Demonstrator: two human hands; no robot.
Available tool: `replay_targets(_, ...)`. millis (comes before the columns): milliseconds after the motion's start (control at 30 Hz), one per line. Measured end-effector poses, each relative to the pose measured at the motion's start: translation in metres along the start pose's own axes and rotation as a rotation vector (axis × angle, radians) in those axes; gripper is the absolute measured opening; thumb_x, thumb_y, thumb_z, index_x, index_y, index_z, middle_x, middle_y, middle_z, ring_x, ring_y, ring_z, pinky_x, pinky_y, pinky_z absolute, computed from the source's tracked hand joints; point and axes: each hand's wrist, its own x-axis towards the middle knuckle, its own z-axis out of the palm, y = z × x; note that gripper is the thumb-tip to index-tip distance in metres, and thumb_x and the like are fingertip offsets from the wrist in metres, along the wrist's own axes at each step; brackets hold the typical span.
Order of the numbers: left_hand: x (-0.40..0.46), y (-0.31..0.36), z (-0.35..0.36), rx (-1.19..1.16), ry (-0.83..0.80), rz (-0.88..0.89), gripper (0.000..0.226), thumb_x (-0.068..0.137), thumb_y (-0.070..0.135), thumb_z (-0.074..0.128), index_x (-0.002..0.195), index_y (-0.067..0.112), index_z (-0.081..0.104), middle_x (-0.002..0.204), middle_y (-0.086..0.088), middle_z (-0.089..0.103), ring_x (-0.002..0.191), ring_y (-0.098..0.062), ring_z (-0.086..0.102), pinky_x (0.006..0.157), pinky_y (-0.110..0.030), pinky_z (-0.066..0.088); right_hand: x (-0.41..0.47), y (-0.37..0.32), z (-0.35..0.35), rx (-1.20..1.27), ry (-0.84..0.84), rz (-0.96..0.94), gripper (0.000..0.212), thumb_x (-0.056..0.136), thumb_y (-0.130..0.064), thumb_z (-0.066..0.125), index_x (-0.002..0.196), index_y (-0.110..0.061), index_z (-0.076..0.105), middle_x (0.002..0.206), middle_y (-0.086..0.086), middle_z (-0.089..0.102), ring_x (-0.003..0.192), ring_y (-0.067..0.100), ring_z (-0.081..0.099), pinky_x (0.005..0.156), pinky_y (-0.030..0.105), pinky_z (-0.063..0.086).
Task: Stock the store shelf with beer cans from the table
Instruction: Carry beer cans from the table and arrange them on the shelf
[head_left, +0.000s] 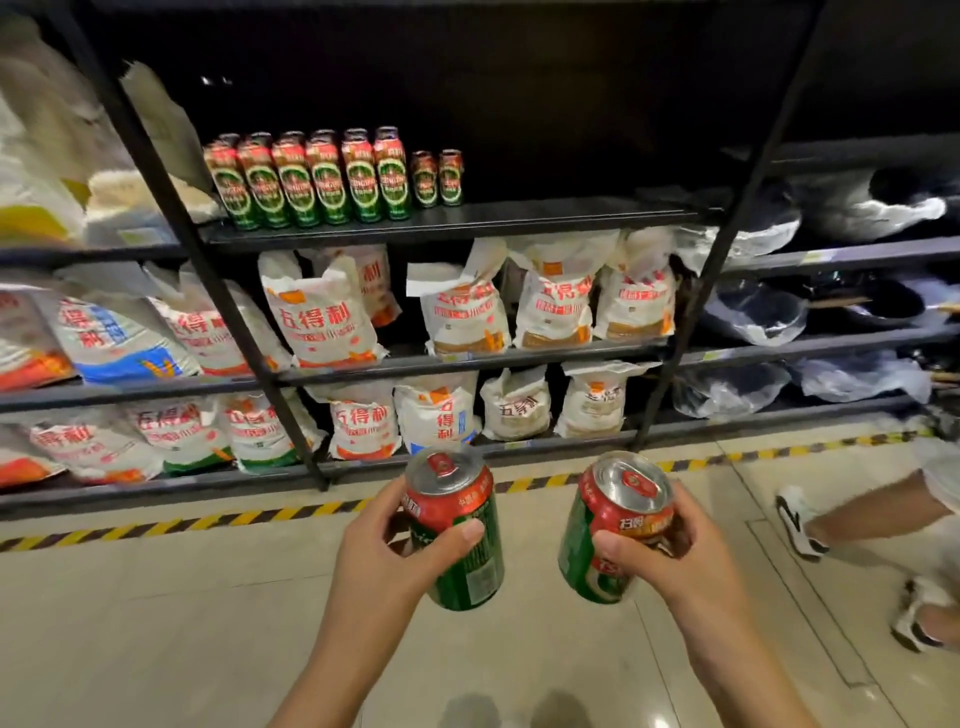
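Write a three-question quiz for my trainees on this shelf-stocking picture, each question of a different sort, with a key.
1. True or false: each hand holds one beer can.
2. Multiple choice: where do the beer cans already stocked stand? A) at the right end of the upper shelf B) at the left end of the upper shelf C) on the floor
3. Short answer: what fills the two shelves under the cans?

Key
1. True: the left hand grips the left can, and the right hand grips the right can, fingers curled round each.
2. B: the row of cans stands at the left end of the upper shelf.
3. White printed sacks.
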Motion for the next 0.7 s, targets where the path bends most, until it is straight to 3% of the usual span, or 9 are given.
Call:
replay_targets(200,0.087,0.008,0.006,0.003,0.115,-0.02,0.055,0.057,0.032,0.085,0.107,0.034,0.063,0.096,0.013,0.07,0.09,0.005,0.061,0.069,-0.012,0.046,0.105,-0.012,0.026,-0.005,-0.109,0.005,0.074,0.032,-0.044,0.08,0.103,-0.032,0.063,0.096,-0.016,0.07,0.087,0.0,0.065,0.07,0.017,0.05)
replay_targets(333,0.147,0.007,-0.002,0.01,0.16,-0.029,0.069,0.046,0.046,0.085,0.11,0.028,0.064,0.095,0.013,0.071,0.089,0.0,0.063,0.071,-0.016,0.045,0.166,-0.014,0.046,0.005,-0.164,0.019,0.071,0.032,-0.04,0.082,0.101,-0.032,0.064,0.094,-0.018,0.07,0.086,-0.001,0.065,0.067,0.015,0.05)
replay_targets(500,0.233,0.003,-0.015,0.004,0.196,-0.03,0.047,0.066,0.02,0.078,0.11,0.027,0.064,0.096,0.01,0.07,0.091,0.0,0.062,0.069,-0.013,0.044,0.254,-0.013,0.078,-0.006,-0.158,0.041,0.065,0.044,-0.026,0.084,0.105,-0.034,0.062,0.094,-0.02,0.069,0.085,-0.005,0.064,0.062,0.01,0.05)
replay_targets(600,0.288,0.01,-0.023,-0.006,0.195,-0.015,0.043,0.068,0.016,0.077,0.107,0.03,0.064,0.093,0.019,0.07,0.086,0.007,0.062,0.065,-0.007,0.046,0.306,-0.022,0.1,-0.037,-0.155,0.044,0.068,0.042,-0.03,0.085,0.106,-0.033,0.062,0.097,-0.016,0.07,0.086,-0.003,0.064,0.065,0.013,0.049)
replay_targets(700,0.342,0.017,-0.028,-0.01,0.179,-0.021,0.047,0.063,0.025,0.077,0.108,0.031,0.063,0.098,0.013,0.071,0.091,0.0,0.063,0.073,-0.015,0.045,0.355,-0.033,0.118,-0.044,-0.154,0.037,0.075,0.034,-0.041,0.085,0.105,-0.032,0.063,0.098,-0.013,0.071,0.088,-0.001,0.065,0.068,0.015,0.05)
